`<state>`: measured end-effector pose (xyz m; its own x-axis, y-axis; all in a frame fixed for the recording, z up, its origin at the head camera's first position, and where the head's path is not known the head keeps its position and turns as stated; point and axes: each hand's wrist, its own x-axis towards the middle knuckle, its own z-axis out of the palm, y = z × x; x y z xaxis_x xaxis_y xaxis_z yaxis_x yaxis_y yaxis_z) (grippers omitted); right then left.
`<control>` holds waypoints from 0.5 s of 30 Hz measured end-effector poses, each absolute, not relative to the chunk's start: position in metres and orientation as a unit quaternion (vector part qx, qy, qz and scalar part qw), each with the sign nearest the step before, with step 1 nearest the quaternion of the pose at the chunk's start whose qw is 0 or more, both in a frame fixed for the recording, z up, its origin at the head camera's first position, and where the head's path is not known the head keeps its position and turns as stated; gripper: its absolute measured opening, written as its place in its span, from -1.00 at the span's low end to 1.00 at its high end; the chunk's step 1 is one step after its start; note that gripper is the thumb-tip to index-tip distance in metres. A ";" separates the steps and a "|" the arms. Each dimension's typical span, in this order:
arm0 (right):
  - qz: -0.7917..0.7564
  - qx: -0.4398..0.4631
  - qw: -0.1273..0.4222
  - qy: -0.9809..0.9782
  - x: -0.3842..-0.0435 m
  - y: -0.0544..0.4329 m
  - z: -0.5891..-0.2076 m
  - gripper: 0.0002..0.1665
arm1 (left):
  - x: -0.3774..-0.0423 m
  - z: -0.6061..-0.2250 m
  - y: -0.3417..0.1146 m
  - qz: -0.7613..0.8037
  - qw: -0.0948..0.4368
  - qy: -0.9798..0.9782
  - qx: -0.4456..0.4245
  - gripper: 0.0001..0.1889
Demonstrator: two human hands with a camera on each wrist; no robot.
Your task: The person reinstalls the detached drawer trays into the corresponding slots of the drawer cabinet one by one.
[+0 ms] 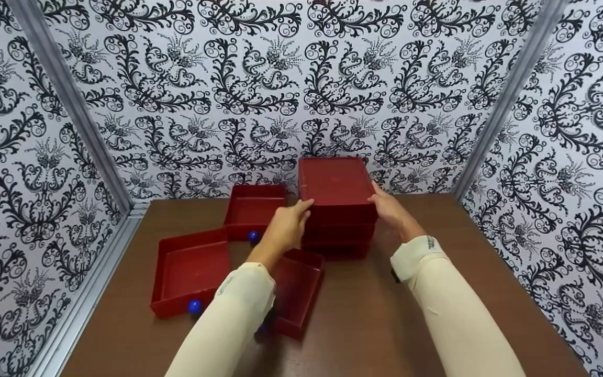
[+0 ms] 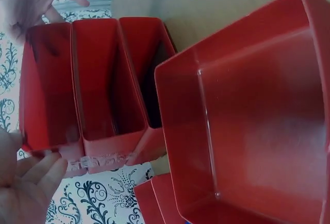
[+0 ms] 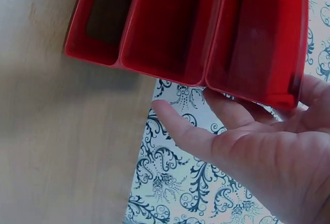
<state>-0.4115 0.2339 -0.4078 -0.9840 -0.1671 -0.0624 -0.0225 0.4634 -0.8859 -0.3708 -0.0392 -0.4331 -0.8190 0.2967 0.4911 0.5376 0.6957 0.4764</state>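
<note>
Three red trays stand stacked at the back of the table, their open sides facing me in both wrist views. My left hand grips the left side of the top tray, thumb near its upper front corner. On the opposite side my right hand holds the same tray, with fingers around its edge in the right wrist view. Beneath it are the middle tray and the bottom tray. Another red tray lies face up in front, partly hidden by my left forearm.
Two more red trays lie face up at the left, one at the back and one nearer. Blue balls sit beside the trays, one nearly hidden by my left sleeve. Patterned walls enclose the brown table.
</note>
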 end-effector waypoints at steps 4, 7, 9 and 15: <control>-0.533 -0.053 0.064 0.842 -0.415 0.231 -0.412 -0.21 | -0.371 -0.436 -0.039 -0.308 0.183 -0.907 -0.222 -0.62; -0.541 -0.046 0.058 0.837 -0.416 0.230 -0.413 -0.22 | -0.372 -0.438 -0.040 -0.313 0.164 -0.908 -0.224 -0.58; -0.545 -0.050 0.055 0.835 -0.416 0.230 -0.414 -0.23 | -0.370 -0.438 -0.042 -0.315 0.147 -0.910 -0.227 -0.54; -0.546 -0.059 0.038 0.835 -0.418 0.226 -0.415 -0.25 | -0.344 -0.440 -0.055 -0.256 0.101 -0.932 -0.236 -0.38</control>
